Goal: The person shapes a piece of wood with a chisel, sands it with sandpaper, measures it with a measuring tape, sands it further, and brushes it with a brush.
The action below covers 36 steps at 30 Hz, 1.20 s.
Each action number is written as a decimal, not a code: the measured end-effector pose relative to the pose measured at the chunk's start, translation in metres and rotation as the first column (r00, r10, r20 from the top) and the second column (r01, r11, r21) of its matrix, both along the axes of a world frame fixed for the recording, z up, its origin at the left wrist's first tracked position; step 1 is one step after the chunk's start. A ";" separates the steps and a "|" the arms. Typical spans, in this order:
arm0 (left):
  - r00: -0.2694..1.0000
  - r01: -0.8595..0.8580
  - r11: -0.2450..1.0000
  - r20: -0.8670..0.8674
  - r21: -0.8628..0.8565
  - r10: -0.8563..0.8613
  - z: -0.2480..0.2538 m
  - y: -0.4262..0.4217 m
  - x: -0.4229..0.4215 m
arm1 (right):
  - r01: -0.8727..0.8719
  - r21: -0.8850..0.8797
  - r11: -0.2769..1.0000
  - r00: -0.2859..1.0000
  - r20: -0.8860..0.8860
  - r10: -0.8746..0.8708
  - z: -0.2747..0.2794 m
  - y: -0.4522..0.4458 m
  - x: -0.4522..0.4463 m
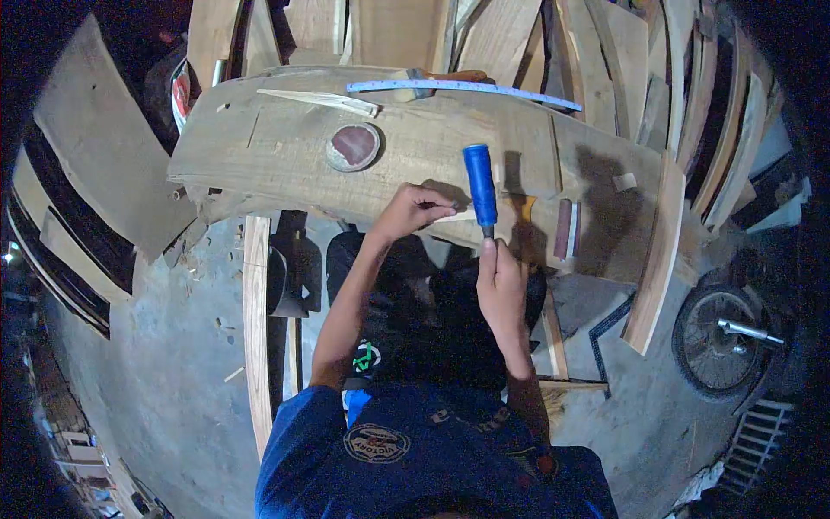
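A blue-handled tool (481,183) stands handle up over the near edge of the wooden bench (432,130). My right hand (501,281) is closed round its metal part, just below the handle. My left hand (413,212), to the left of the tool, pinches a thin pale wood piece (458,216) that reaches toward it. The tool's lower end is hidden by my right hand. Just right of the handle, an orange object (526,208) lies on the bench, partly in shadow.
On the bench are a round dish (354,146), a blue ruler (467,86), pale wood slivers (324,102) and a dark reddish roll (564,228). Boards lean behind it. A long board (657,259) crosses its right end; a wheel (722,342) stands at the right.
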<state>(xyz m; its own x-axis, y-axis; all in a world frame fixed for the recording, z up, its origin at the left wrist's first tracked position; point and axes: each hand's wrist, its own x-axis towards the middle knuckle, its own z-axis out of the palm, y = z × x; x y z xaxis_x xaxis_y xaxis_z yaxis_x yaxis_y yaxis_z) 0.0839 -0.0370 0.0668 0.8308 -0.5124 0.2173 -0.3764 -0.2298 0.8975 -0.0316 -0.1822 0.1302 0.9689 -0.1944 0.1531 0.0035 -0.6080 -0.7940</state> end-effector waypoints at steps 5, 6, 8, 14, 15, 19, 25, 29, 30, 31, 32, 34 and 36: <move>0.997 -0.010 0.998 0.078 -0.059 0.014 -0.001 0.001 0.002 | -0.065 -0.141 0.988 0.998 -0.004 0.065 -0.052 -0.007 0.009; 0.996 0.013 0.997 0.084 -0.077 -0.006 -0.002 0.001 0.004 | -0.074 -0.147 0.986 0.997 0.008 0.076 -0.043 -0.006 0.011; 0.998 0.024 0.996 0.065 -0.088 -0.018 -0.006 0.003 0.000 | 0.018 -0.141 0.990 1.000 -0.008 -0.019 -0.020 -0.002 0.000; 1.000 0.008 1.000 0.016 -0.016 -0.008 0.002 0.000 0.000 | -0.059 -0.050 0.997 0.998 0.012 0.060 -0.025 -0.003 0.006; 1.000 0.004 1.000 0.019 -0.018 -0.004 0.000 0.000 -0.001 | -0.052 -0.113 0.992 0.995 0.075 0.060 -0.032 -0.004 0.008; 0.993 0.025 0.997 0.115 -0.075 -0.016 -0.008 0.000 0.004 | -0.026 -0.073 0.997 0.999 0.028 0.028 -0.002 0.001 0.001; 0.998 0.000 1.000 0.057 0.026 -0.002 0.002 -0.001 0.004 | -0.050 -0.159 0.986 0.994 0.089 0.064 -0.028 -0.002 0.010; 0.997 0.001 1.000 0.074 -0.025 0.001 -0.006 -0.001 0.003 | 0.007 -0.043 0.999 0.998 0.056 -0.004 -0.003 0.008 0.001; 0.993 0.008 0.997 0.118 -0.079 0.001 -0.010 -0.002 0.002 | 0.011 -0.041 0.999 0.999 0.048 -0.009 -0.009 0.007 0.001; 0.991 0.017 0.997 0.134 -0.072 -0.007 -0.008 -0.002 0.003 | -0.034 -0.063 0.997 0.999 -0.014 0.033 -0.018 0.005 0.006; 0.990 0.026 0.997 0.138 -0.073 -0.015 -0.006 -0.001 0.001 | -0.077 -0.083 0.994 0.995 -0.072 0.071 -0.025 0.002 0.010; 0.998 0.020 1.000 0.067 0.018 -0.021 -0.002 0.000 0.001 | -0.073 -0.079 0.994 0.997 -0.005 0.072 -0.025 -0.003 0.013; 0.997 0.013 1.000 0.082 -0.027 -0.010 -0.011 -0.002 0.001 | -0.014 -0.030 0.999 0.999 -0.032 0.013 -0.023 -0.003 0.007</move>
